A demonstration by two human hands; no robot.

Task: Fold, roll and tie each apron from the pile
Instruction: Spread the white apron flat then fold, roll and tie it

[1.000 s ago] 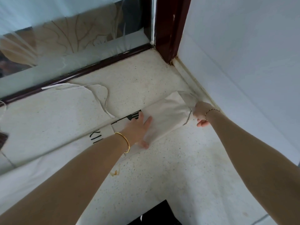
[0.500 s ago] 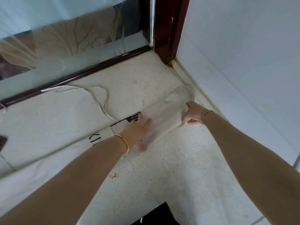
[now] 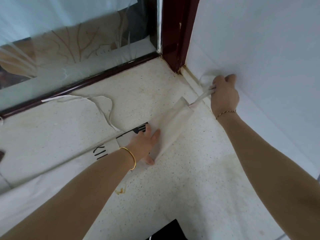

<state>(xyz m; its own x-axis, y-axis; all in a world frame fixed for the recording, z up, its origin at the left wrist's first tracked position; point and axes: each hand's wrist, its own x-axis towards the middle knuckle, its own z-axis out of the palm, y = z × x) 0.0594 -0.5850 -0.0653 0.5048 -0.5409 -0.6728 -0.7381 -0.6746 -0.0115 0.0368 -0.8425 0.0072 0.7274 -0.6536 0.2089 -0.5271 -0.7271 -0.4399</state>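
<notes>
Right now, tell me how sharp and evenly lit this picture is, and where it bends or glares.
Head view: soft, even daylight with no hard shadows; the folded apron and both hands stay fairly sharp, the left hand flat on the cloth, the right hand with its grip on the strap. Wide-angle bending curves the door frame; pale reflections wash over the glass panel.

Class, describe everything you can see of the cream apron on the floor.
The apron is cream cloth, folded into a long narrow band lying flat on the speckled floor, with black print partly showing. The left hand presses flat on it. The right hand grips one strap, pulled taut from its far end. Another strap trails loose.
</notes>
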